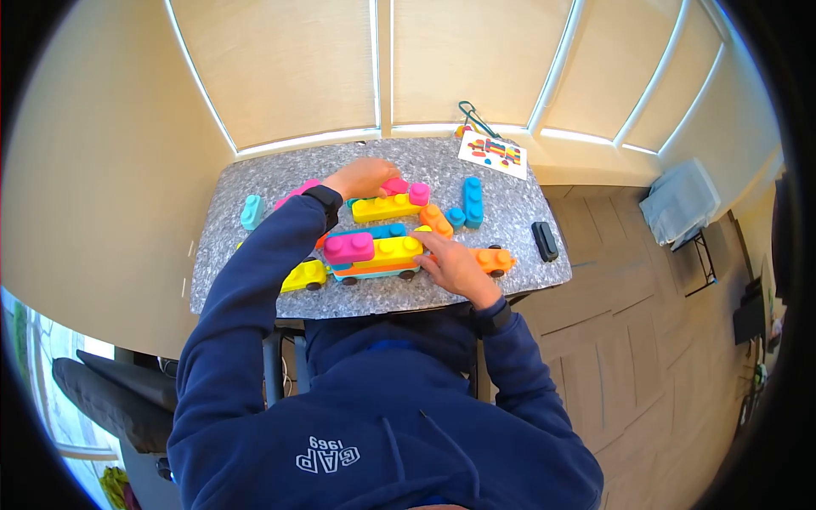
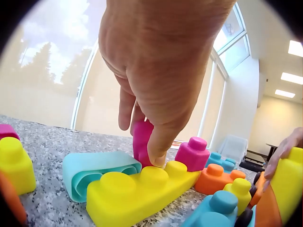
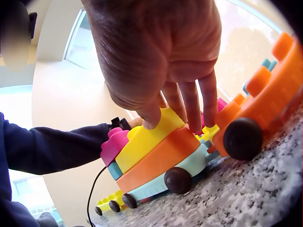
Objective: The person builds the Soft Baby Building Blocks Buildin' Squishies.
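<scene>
My left hand [image 1: 361, 178] pinches a pink block [image 2: 141, 142] between thumb and fingers, just behind a long yellow block [image 1: 387, 208]. A shorter pink block [image 1: 419, 194] stands at that yellow block's right end. Nearer the front edge is a wheeled stack: a pink block [image 1: 348, 248] and a yellow block [image 3: 147, 142] above an orange layer [image 3: 161, 158] and a light blue wheeled base [image 3: 154, 185]. My right hand [image 1: 459, 270] grips the stack's right end, its thumb on the yellow block and its fingers on the far side.
Orange [image 1: 493, 259] and yellow [image 1: 304, 275] wheeled pieces flank the stack. Blue [image 1: 473, 202], orange [image 1: 435, 220] and turquoise [image 1: 252, 212] blocks lie around on the speckled table [image 1: 229, 272]. A picture card [image 1: 493, 155] lies at the back right, a black object [image 1: 545, 241] near the right edge.
</scene>
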Tool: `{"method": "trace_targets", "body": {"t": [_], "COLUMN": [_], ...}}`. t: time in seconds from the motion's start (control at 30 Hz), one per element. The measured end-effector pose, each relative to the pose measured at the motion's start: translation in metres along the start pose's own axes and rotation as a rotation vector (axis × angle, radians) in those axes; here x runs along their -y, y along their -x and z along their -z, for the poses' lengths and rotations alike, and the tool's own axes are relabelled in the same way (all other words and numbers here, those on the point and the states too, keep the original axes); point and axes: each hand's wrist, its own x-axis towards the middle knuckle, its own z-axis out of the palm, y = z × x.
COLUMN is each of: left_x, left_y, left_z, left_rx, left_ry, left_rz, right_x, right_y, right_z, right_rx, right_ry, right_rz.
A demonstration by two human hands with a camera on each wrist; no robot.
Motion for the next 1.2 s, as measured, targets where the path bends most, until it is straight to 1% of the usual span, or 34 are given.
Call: {"method": "trace_targets", "body": {"t": [0.07,0.1,0.17,0.2,0.27,0.3,0.37,0.4,0.43,0.47,0.5,0.53,0.57,0.6,0.63,0.67,0.73,0.77,0.83,0.87,0.9,0.93,0.97,1.03,1.1,1.2], "left_x": [0.003,0.005,0.001,0.000,-0.007,-0.014,-0.035,-0.044,-0.057,-0.072,-0.085,-0.095,-0.102,-0.109,-0.114,-0.116,-0.120,-0.121,-0.121,-0.119,-0.116,-0.114,-0.113,-0.114,-0.114,-0.115], "left_y": [-0.001,0.000,0.008,0.013,0.024,0.031,0.049,0.057,0.066,0.074,0.081,0.088,0.092,0.096,0.100,0.103,0.108,0.112,0.122,0.129,0.137,0.145,0.152,0.165,0.174,0.181], "left_z": [-0.001,-0.001,0.009,0.015,0.032,0.040,0.062,0.068,0.073,0.079,0.086,0.094,0.094,0.094,0.092,0.090,0.085,0.082,0.073,0.069,0.064,0.061,0.059,0.054,0.045,0.035], "left_rx": [-0.053,-0.049,-0.130,-0.127,-0.233,-0.225,-0.435,-0.490,-0.484,-0.431,-0.374,-0.271,-0.273,-0.236,-0.201,-0.209,-0.182,-0.189,-0.260,-0.265,-0.358,-0.437,-0.437,-0.282,-0.287,-0.291], "left_ry": [0.043,0.043,0.107,0.106,0.145,0.146,0.258,0.252,0.258,0.530,0.799,0.841,0.845,0.962,1.079,1.081,1.222,1.224,1.087,1.089,0.724,0.356,0.354,0.461,0.438,0.433], "left_rz": [-0.004,-0.008,-0.025,-0.027,0.008,0.005,0.039,0.030,0.033,0.122,0.211,0.271,0.275,0.289,0.300,0.303,0.315,0.317,0.306,0.307,0.172,0.038,0.037,0.167,0.192,0.236], "right_x": [0.000,0.001,0.003,0.004,0.007,0.008,0.009,0.013,0.018,0.022,0.024,0.026,0.029,0.035,0.034,0.033,0.035,0.038,0.041,0.041,0.040,0.039,0.037,0.033,0.030,0.026], "right_y": [0.000,0.000,-0.001,-0.002,-0.003,-0.003,-0.008,-0.013,-0.020,-0.024,-0.028,-0.031,-0.033,-0.037,-0.037,-0.037,-0.036,-0.034,-0.031,-0.030,-0.029,-0.028,-0.027,-0.025,-0.024,-0.023], "right_z": [0.000,0.001,0.003,0.004,0.006,0.007,0.012,0.016,0.021,0.026,0.029,0.032,0.034,0.033,0.032,0.029,0.026,0.026,0.025,0.025,0.026,0.025,0.025,0.024,0.023,0.019], "right_rx": [0.006,0.003,0.019,0.016,0.059,0.056,-0.142,-0.140,-0.235,-0.329,-0.324,-0.353,-0.381,-0.432,-0.425,-0.414,-0.398,-0.373,-0.343,-0.291,-0.240,-0.241,-0.210,-0.181,-0.089,-0.040], "right_ry": [0.008,0.007,0.015,0.013,0.003,-0.003,0.047,0.042,0.097,0.153,0.151,0.205,0.258,0.267,0.267,0.255,0.243,0.195,0.147,0.124,0.102,0.103,0.110,0.118,0.117,0.075], "right_rz": [0.010,0.006,0.002,0.001,-0.046,-0.052,0.125,0.118,0.140,0.163,0.160,0.204,0.250,0.288,0.293,0.329,0.372,0.348,0.326,0.297,0.267,0.267,0.263,0.260,0.226,0.235]}}
